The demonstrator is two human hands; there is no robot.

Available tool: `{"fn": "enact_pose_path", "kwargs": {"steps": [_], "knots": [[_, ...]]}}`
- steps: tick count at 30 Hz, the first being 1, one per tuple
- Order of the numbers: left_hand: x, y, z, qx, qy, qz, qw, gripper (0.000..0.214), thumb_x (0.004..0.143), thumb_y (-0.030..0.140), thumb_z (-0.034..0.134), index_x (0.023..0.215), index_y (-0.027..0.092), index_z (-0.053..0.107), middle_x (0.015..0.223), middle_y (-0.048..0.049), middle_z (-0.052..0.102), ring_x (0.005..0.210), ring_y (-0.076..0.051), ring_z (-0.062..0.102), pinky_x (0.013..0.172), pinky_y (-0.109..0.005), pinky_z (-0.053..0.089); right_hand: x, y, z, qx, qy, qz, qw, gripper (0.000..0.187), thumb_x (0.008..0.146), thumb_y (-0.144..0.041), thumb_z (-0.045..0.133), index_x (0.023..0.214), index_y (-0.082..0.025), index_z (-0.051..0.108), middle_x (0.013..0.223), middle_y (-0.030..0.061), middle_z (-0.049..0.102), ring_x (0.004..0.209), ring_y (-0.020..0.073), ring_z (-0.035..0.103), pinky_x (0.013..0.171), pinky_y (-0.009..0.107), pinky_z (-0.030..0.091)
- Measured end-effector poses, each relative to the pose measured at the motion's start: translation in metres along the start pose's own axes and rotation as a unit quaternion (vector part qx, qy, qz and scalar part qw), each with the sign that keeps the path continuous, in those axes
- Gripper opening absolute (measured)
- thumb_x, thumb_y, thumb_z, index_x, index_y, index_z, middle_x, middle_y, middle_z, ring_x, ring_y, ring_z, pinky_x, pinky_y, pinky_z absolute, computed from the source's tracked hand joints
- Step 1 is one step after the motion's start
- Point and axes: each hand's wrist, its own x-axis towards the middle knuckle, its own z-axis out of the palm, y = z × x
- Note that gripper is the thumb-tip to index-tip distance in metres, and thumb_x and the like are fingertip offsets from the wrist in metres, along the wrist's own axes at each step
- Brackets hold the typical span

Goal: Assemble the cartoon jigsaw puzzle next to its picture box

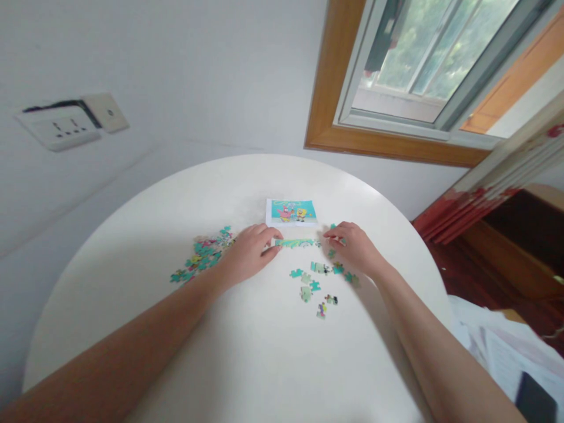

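A short joined strip of teal puzzle pieces (296, 242) lies on the round white table (247, 352), just in front of a small cartoon reference picture (291, 211). My left hand (250, 254) pinches the strip's left end between thumb and fingers. My right hand (352, 247) rests at the strip's right end, fingers curled and pressed on a teal piece there. A heap of loose pieces (203, 254) lies left of my left hand. Several single pieces (314, 285) are scattered between my wrists.
A white wall with a socket plate (61, 128) rises behind the table. A wood-framed window (423, 88) is at the upper right. Red-and-white curtain folds (493, 188) hang at right, with papers and a dark phone (534, 399) at the lower right.
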Motion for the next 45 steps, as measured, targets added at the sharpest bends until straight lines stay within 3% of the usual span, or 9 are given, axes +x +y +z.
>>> {"fn": "enact_pose_path", "kwargs": {"steps": [10,18,28,32,37,41,45], "knots": [[0.001,0.002,-0.002,-0.002,-0.01,0.0,1.0,0.018,0.09,0.029,0.049,0.101,0.02,0.059,0.086,-0.0042,0.057,0.087,-0.021,0.054,0.081,-0.034,0.042,0.0,-0.001,0.005,-0.006,0.001,-0.021,1.0,0.029,0.091,-0.019,0.048,0.107,-0.025,0.071,0.095,0.0068,0.065,0.092,0.0198,0.053,0.085,0.033,0.039],[0.001,0.0,-0.001,-0.01,-0.007,-0.003,1.0,0.019,0.089,0.03,0.05,0.103,0.02,0.059,0.086,-0.0039,0.057,0.086,-0.021,0.053,0.08,-0.034,0.042,0.0,-0.006,0.008,-0.011,0.003,-0.03,0.999,0.023,0.086,-0.033,0.059,0.105,-0.028,0.07,0.096,0.0069,0.062,0.092,0.021,0.052,0.083,0.035,0.039],[0.001,0.0,-0.001,-0.016,-0.009,-0.011,1.0,0.018,0.088,0.029,0.051,0.102,0.02,0.059,0.084,-0.0033,0.057,0.084,-0.021,0.053,0.079,-0.034,0.041,-0.002,0.019,-0.005,-0.074,0.015,0.104,0.992,0.019,0.083,-0.025,0.058,0.095,-0.025,0.073,0.096,0.0075,0.066,0.091,0.0237,0.055,0.08,0.036,0.04],[0.001,-0.001,0.0,-0.021,-0.006,-0.007,1.0,0.019,0.088,0.029,0.052,0.103,0.02,0.059,0.084,-0.0032,0.057,0.084,-0.021,0.054,0.079,-0.034,0.041,-0.003,0.027,-0.01,-0.049,0.021,0.113,0.992,0.02,0.081,-0.025,0.061,0.096,-0.023,0.073,0.094,0.0077,0.066,0.087,0.0221,0.057,0.08,0.036,0.043],[0.001,-0.001,0.0,-0.017,-0.007,-0.008,1.0,0.018,0.088,0.03,0.052,0.102,0.02,0.059,0.084,-0.0029,0.057,0.084,-0.02,0.054,0.079,-0.034,0.041,-0.005,0.014,-0.02,0.04,0.063,0.077,0.994,0.017,0.081,-0.019,0.058,0.091,-0.02,0.072,0.088,0.0056,0.067,0.081,0.0172,0.06,0.077,0.03,0.045],[0.001,-0.001,0.0,-0.015,-0.008,-0.004,1.0,0.019,0.089,0.03,0.051,0.103,0.02,0.058,0.084,-0.0032,0.057,0.084,-0.02,0.054,0.08,-0.034,0.042,-0.008,0.003,-0.027,0.069,0.043,0.06,0.995,0.017,0.081,-0.019,0.057,0.086,-0.021,0.073,0.084,0.0035,0.068,0.076,0.0153,0.061,0.071,0.027,0.045],[0.001,-0.003,0.0,-0.014,-0.012,-0.001,1.0,0.019,0.089,0.03,0.05,0.103,0.02,0.058,0.086,-0.0034,0.057,0.084,-0.02,0.053,0.079,-0.034,0.041,-0.009,0.006,-0.03,0.045,0.029,0.083,0.995,0.019,0.081,-0.021,0.056,0.086,-0.021,0.074,0.087,0.0044,0.071,0.075,0.0166,0.062,0.07,0.028,0.045]]}}
